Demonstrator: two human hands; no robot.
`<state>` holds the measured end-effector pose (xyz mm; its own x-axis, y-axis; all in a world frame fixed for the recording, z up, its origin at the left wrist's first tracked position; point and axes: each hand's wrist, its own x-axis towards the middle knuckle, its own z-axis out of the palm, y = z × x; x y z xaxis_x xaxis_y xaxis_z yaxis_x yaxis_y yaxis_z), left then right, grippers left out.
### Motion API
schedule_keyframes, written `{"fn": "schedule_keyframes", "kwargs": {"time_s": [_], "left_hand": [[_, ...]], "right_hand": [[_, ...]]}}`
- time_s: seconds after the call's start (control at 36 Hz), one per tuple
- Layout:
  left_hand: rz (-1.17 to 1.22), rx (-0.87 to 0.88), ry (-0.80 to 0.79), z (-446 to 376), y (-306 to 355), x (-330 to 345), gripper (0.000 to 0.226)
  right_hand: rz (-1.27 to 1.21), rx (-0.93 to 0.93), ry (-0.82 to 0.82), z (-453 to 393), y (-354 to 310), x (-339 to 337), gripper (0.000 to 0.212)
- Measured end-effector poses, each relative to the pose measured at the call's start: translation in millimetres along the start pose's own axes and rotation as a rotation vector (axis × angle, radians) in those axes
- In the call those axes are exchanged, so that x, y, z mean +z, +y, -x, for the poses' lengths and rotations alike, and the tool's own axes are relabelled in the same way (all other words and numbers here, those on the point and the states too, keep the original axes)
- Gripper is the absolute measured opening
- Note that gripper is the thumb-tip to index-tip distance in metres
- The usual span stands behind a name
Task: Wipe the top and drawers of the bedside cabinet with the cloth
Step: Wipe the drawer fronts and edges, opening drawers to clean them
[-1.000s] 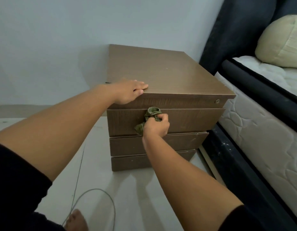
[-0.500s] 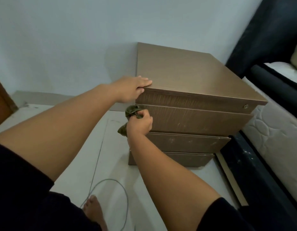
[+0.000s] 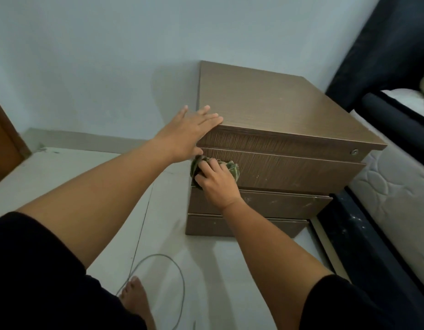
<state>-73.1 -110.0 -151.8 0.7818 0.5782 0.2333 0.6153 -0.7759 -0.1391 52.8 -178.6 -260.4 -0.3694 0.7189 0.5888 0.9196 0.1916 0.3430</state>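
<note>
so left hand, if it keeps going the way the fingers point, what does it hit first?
Probably nothing at once: the left hand lies open at the bedside cabinet top's front-left corner, fingers aimed up-right across the bare top. The wall behind looks next; depth unclear.

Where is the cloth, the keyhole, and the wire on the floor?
cloth (image 3: 232,166), head view, bunched part right of the fingers.
keyhole (image 3: 354,152), head view, round metal face.
wire (image 3: 180,272), head view, right side of its loop.

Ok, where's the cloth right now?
In the head view the cloth is bunched under the right hand against the cabinet's second drawer front, near its left end.
</note>
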Motion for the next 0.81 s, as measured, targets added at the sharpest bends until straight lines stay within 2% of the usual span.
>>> {"fn": "schedule_keyframes", "kwargs": {"time_s": [0.03,0.11,0.22,0.31,0.44,0.53,0.58,0.67,0.78,0.81], "left_hand": [[-0.017,0.006,0.001,-2,2,1,0.089],[-0.041,0.041,-0.002,-11,10,0,0.087],[-0.031,0.106,-0.010,-22,24,-4,0.078],[-0.050,0.160,0.022,-35,36,-4,0.070],[0.002,0.209,-0.002,-67,60,-4,0.065],[0.057,0.208,-0.067,-82,73,-6,0.063],[0.088,0.186,-0.071,-87,79,-5,0.060],[0.115,0.161,-0.055,-91,84,-5,0.058],[0.132,0.153,-0.045,-92,86,-3,0.056],[0.132,0.153,-0.042,-92,86,-2,0.056]], "right_hand": [[0.000,-0.029,-0.020,1,3,1,0.005],[-0.042,-0.053,-0.086,2,9,3,0.010],[-0.080,-0.097,-0.151,1,15,5,0.007],[-0.127,-0.104,-0.107,1,19,10,0.025],[-0.149,-0.096,-0.053,5,19,20,0.015],[-0.137,-0.086,-0.002,6,18,24,0.021],[-0.138,-0.086,0.009,7,19,24,0.010],[-0.170,-0.064,0.012,11,23,25,0.018],[-0.175,-0.094,0.000,24,34,27,0.007],[-0.173,-0.095,0.012,27,37,28,0.014]]}}
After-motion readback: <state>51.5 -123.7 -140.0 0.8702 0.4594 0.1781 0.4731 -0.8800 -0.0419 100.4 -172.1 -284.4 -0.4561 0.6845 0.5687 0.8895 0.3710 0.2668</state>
